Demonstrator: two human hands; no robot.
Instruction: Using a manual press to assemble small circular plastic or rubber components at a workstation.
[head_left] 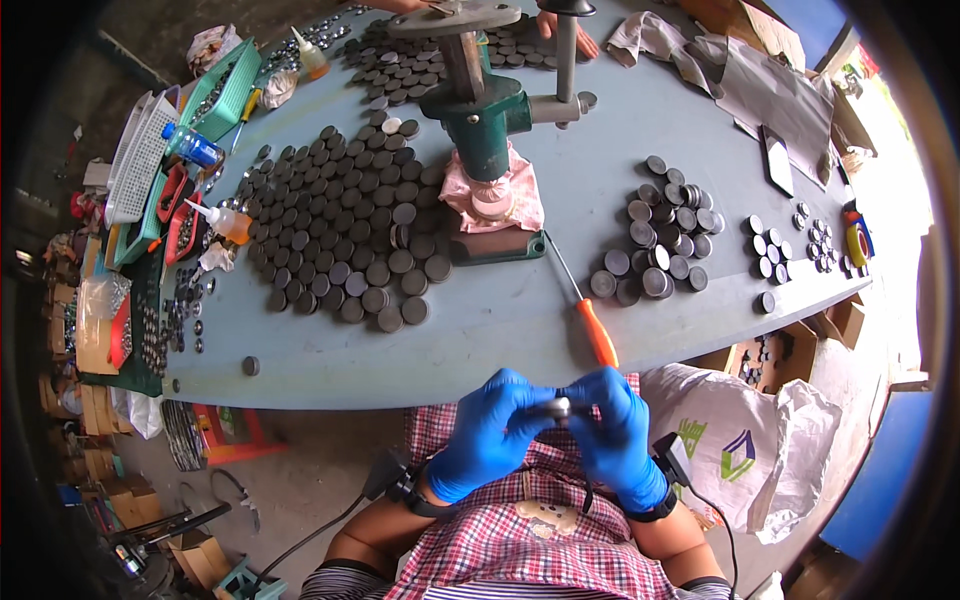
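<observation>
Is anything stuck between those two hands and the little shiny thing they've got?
Nothing visible except the blue gloves: the left hand and right hand both have their fingers on the small shiny piece, partly hiding it. The orange-handled screwdriver lies beyond the hands, not in between.

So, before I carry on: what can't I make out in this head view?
All in the head view:
- Small part: mostly covered by the left grip and right grip.
- Co-worker's hand: partly behind the hand press.
- Press wheel: cut off by the top edge.
- Bits in the green basket: too small to tell apart.
- Cardboard box: partly hidden by the table.
</observation>
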